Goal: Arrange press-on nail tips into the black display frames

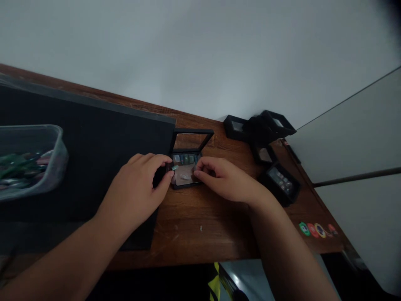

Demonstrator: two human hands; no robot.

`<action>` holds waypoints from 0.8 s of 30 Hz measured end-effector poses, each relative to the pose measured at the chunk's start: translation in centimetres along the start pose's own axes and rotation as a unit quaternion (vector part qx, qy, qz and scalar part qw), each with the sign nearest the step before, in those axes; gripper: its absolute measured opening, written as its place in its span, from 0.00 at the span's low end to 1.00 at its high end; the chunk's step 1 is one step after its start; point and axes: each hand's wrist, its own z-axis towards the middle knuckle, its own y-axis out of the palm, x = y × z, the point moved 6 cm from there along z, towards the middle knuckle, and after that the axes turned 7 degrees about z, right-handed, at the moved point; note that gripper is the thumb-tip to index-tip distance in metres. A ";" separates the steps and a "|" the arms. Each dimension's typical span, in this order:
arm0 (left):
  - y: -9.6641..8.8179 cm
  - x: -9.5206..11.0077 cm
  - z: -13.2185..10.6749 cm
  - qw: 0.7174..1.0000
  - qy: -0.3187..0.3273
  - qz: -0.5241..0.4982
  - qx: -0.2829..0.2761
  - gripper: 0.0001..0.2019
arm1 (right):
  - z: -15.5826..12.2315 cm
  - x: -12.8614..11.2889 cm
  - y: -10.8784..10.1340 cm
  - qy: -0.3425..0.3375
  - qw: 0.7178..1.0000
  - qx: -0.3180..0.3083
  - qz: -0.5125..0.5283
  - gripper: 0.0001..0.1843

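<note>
A small open black display case (189,147) lies on the wooden table (194,221), its lid frame raised behind it. Inside it a row of small pale green and blue pieces (185,159) sits along the back. My left hand (139,188) rests at the case's left edge, thumb and forefinger pinched on a tiny pale green piece (174,167). My right hand (224,177) holds the case's right side with curled fingers. A small clear piece (185,177) lies on the case's pad between the hands.
A black mat (78,146) covers the table's left part. On it stands a clear plastic tub (28,161) with green and mixed small pieces. Several more black cases (260,129) lie at the right, one closed with pieces inside (281,182). Round stickers (316,230) mark the table's right corner.
</note>
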 end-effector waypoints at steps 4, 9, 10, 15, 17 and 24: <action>0.2 0.3 0.0 0.999 0.030 -0.001 -0.015 0.15 | -0.1 -0.4 -0.2 -0.008 1.000 0.002 -0.008 0.09; 0.2 0.3 0.0 0.999 0.025 -0.016 -0.016 0.15 | -0.1 -0.4 -0.1 -0.007 1.000 -0.001 -0.015 0.09; 0.2 0.3 0.0 0.999 0.024 -0.017 -0.018 0.15 | -0.2 -0.4 -0.1 -0.009 1.000 0.001 -0.018 0.09; 0.1 0.6 0.0 0.999 0.035 -0.019 -0.016 0.15 | -0.2 -0.6 -0.1 -0.016 1.000 -0.007 -0.021 0.08; 0.1 0.7 0.0 0.999 0.046 -0.023 -0.009 0.15 | -0.2 -0.5 0.0 -0.015 1.000 -0.014 -0.016 0.08; 0.4 0.6 -0.1 0.999 0.051 -0.015 -0.008 0.14 | -0.1 -0.3 0.1 -0.012 1.000 -0.015 -0.008 0.07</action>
